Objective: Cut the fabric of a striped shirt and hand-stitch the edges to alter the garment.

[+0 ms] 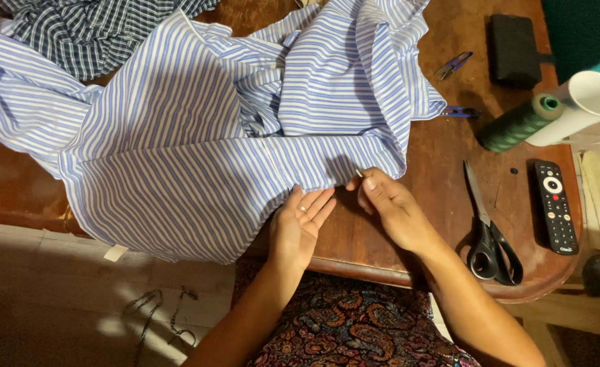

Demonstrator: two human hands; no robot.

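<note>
wooden desk (pixel 449 156), frame centre: blue striped shirt (pixel 198 149), soft, light, limp; grip by hem. left hand (pixel 300 224) flat, fingers apart under edge; right hand (pixel 385 200) pinched on hem

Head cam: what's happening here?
A person sits at a round wooden table with a blue-and-white striped shirt spread over it. The left hand lies palm-up under the shirt's lower edge; the right hand pinches that edge. Black-handled scissors, a remote and a green thread spool lie to the right, untouched.

Scissors (pixel 488 231) (on table (pixel 442 149)) beside remote (pixel 555 215)
</note>
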